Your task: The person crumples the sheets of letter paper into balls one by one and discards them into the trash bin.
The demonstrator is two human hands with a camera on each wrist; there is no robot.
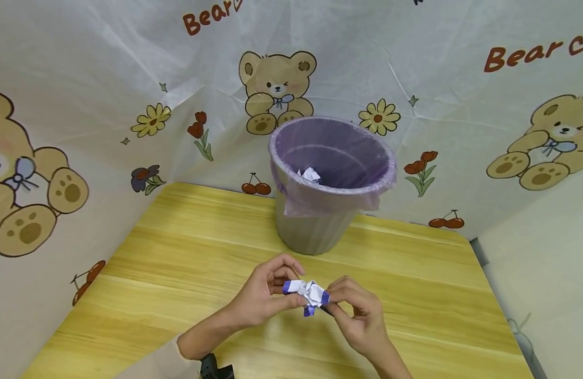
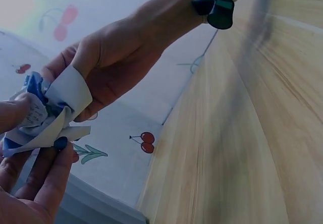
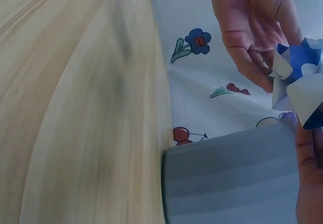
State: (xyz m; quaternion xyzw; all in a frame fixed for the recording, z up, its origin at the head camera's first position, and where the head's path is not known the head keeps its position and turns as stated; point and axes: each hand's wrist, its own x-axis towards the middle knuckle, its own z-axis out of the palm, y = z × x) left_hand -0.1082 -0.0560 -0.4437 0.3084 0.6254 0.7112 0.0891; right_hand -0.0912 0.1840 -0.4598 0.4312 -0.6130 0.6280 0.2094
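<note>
A crumpled piece of white paper with blue-purple patches (image 1: 312,293) is held between both hands above the table. My left hand (image 1: 265,295) grips its left side, thumb at the near side and fingers curled behind. At its right edge, my right hand (image 1: 360,310) pinches the paper between thumb and forefinger. Closer up in the left wrist view, the folded paper (image 2: 70,90) shows loose flaps sticking out. Part of the same paper (image 3: 303,90) is cut off by the frame edge in the right wrist view.
Behind the hands stands a grey bin (image 1: 310,231) lined with a thin purple bag (image 1: 320,202). A white crumpled paper (image 1: 310,175) lies inside it. The wooden table (image 1: 201,252) meets a cloth backdrop (image 1: 348,79) printed with bears and flowers.
</note>
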